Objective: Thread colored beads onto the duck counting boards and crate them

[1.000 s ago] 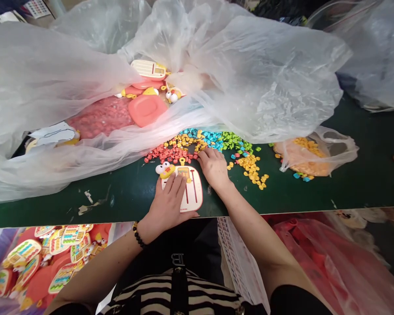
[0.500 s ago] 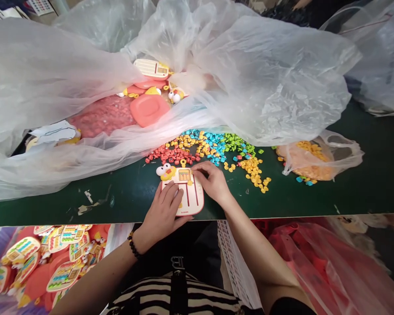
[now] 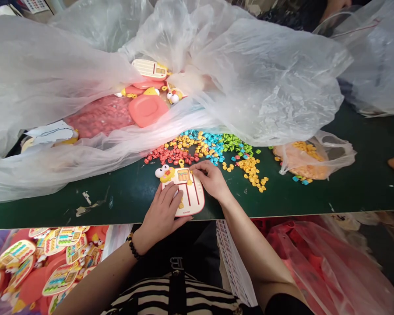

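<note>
A cream toy board (image 3: 195,202) with a red rim, dark slots and a yellow-beaked, big-eyed head (image 3: 164,172) lies at the table's front edge. Across its left half rests my left hand (image 3: 163,208), fingers over the face and thumb along the lower edge, holding it. My right hand (image 3: 211,179) pinches at the board's upper right, thumb and index together on a small yellow piece (image 3: 191,172). Another yellow piece sits just below it on the board. Behind the board are loose red pieces (image 3: 170,155), with yellow, blue and green ones beyond.
Large clear plastic bags (image 3: 249,74) cover the back. Yellow pieces (image 3: 254,173) are scattered right of my right hand, near a small bag (image 3: 302,162) of pieces. Finished-looking toys (image 3: 57,262) fill a container below left; a red bag (image 3: 308,262) sits below right.
The view has shifted slightly. Both hands stay in nearly the same places on the board, and my right fingertips remain at its upper right.
</note>
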A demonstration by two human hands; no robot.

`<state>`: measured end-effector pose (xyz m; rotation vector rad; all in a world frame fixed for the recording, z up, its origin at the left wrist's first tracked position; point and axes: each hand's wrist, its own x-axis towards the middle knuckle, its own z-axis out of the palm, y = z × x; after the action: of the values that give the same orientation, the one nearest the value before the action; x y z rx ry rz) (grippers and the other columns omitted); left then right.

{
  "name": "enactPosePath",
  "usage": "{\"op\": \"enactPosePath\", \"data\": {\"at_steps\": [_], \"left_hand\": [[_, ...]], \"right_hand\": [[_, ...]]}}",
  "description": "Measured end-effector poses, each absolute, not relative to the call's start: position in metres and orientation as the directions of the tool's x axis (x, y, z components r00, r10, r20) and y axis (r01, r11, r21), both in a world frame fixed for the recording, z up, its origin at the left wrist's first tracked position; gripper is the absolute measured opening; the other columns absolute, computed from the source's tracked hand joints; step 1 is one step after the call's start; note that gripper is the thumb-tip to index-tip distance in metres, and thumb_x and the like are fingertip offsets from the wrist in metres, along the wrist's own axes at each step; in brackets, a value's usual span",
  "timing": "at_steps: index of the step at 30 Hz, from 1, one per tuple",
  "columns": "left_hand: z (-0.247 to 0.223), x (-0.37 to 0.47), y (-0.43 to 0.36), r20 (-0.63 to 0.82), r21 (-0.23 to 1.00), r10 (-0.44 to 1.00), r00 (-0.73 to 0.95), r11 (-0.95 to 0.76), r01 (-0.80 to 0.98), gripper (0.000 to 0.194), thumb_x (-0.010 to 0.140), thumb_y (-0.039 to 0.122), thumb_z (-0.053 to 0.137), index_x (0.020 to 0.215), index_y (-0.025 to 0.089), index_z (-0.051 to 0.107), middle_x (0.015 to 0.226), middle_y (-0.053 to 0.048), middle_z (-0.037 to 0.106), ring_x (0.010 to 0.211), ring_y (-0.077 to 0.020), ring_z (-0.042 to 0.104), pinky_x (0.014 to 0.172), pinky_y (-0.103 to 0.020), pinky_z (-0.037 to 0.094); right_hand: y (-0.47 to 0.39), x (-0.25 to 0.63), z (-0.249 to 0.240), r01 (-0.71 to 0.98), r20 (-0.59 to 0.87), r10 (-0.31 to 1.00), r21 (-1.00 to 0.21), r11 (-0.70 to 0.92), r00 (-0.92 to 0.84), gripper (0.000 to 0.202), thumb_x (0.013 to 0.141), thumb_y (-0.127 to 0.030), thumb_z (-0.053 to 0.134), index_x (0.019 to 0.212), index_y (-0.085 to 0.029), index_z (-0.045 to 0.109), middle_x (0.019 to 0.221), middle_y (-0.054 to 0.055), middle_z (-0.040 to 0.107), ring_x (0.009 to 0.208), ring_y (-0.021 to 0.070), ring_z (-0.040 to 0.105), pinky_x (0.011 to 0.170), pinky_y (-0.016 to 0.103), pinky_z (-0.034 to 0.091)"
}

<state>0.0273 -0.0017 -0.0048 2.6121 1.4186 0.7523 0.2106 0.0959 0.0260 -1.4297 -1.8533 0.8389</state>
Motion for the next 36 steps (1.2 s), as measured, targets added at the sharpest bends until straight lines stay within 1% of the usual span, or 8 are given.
{"op": "enactPosePath", "data": {"at_steps": [5,10,16,21,26,28,31,36], "left_hand": [[-0.006,0.027,-0.002,0.386,0.300,0.805,0.451,-0.571,0.764,0.054,0.085,0.048,0.057,0.124,0.011,0.047,0.128,-0.021,0.052,0.128,-0.0336,0.045,0.109,-0.056,0.035],[-0.006,0.028,-0.002,0.388,0.323,0.813,0.434,-0.561,0.762,0.056,0.084,0.048,0.059,0.124,0.010,0.046,0.127,-0.021,0.053,0.127,-0.0339,0.045,0.107,-0.056,0.037],[-0.007,0.024,0.000,0.376,0.373,0.804,0.461,-0.587,0.719,0.053,0.084,0.047,0.060,0.122,0.012,0.047,0.128,-0.020,0.051,0.129,-0.0332,0.043,0.110,-0.056,0.034],[-0.009,0.024,-0.001,0.387,0.460,0.836,0.389,-0.541,0.704,0.053,0.084,0.047,0.060,0.123,0.016,0.044,0.129,-0.019,0.048,0.128,-0.0323,0.046,0.105,-0.054,0.042],[-0.010,0.025,-0.001,0.409,0.535,0.847,0.339,-0.524,0.663,0.077,0.082,0.045,0.064,0.142,0.016,0.023,0.140,-0.022,0.040,0.135,-0.0317,0.039,0.107,-0.051,0.040],[-0.010,0.024,0.000,0.396,0.540,0.842,0.365,-0.535,0.650,0.085,0.081,0.044,0.065,0.145,0.016,0.017,0.140,-0.021,0.043,0.134,-0.0315,0.040,0.109,-0.053,0.036],[-0.011,0.024,0.001,0.373,0.544,0.850,0.372,-0.525,0.655,0.090,0.079,0.045,0.067,0.146,0.017,0.014,0.137,-0.020,0.048,0.131,-0.0322,0.044,0.111,-0.056,0.032],[-0.012,0.024,0.001,0.380,0.528,0.844,0.378,-0.533,0.661,0.086,0.080,0.045,0.066,0.146,0.016,0.017,0.134,-0.019,0.050,0.129,-0.0322,0.046,0.110,-0.055,0.033]], "right_hand": [[0.109,0.209,0.029,0.561,0.035,0.967,-0.809,0.176,-0.253,0.015,0.078,-0.014,0.058,0.073,-0.020,0.070,0.081,0.002,0.068,0.080,0.0169,0.062,0.077,0.030,0.050],[0.078,0.208,0.032,0.659,0.276,0.955,-0.699,0.278,-0.110,0.017,0.085,-0.018,0.056,0.094,-0.021,0.070,0.090,0.005,0.067,0.084,0.0182,0.062,0.076,0.032,0.052],[0.040,0.199,0.016,0.721,0.398,0.880,-0.528,0.450,-0.258,0.024,0.092,-0.021,0.050,0.095,-0.023,0.073,0.087,0.007,0.069,0.082,0.0204,0.060,0.074,0.034,0.053],[0.047,0.185,0.018,0.647,0.369,0.861,-0.570,0.506,-0.349,0.020,0.091,-0.020,0.051,0.093,-0.022,0.072,0.088,0.007,0.067,0.087,0.0190,0.061,0.078,0.033,0.052],[0.052,0.194,0.032,0.529,0.296,0.814,-0.639,0.558,-0.500,0.016,0.085,-0.014,0.056,0.085,-0.023,0.070,0.086,0.003,0.068,0.085,0.0173,0.062,0.081,0.034,0.051],[0.057,0.201,0.032,0.545,0.322,0.847,-0.656,0.522,-0.423,0.018,0.087,-0.016,0.054,0.088,-0.023,0.071,0.091,0.004,0.069,0.088,0.0175,0.063,0.080,0.034,0.052],[0.064,0.208,0.025,0.689,0.384,0.893,-0.582,0.432,-0.236,0.025,0.091,-0.020,0.049,0.103,-0.024,0.071,0.104,0.007,0.070,0.097,0.0206,0.063,0.086,0.038,0.052],[0.048,0.208,0.012,0.810,0.379,0.882,-0.400,0.429,-0.280,0.033,0.092,-0.017,0.046,0.116,-0.024,0.067,0.117,0.005,0.070,0.109,0.0236,0.061,0.092,0.041,0.049]]}}
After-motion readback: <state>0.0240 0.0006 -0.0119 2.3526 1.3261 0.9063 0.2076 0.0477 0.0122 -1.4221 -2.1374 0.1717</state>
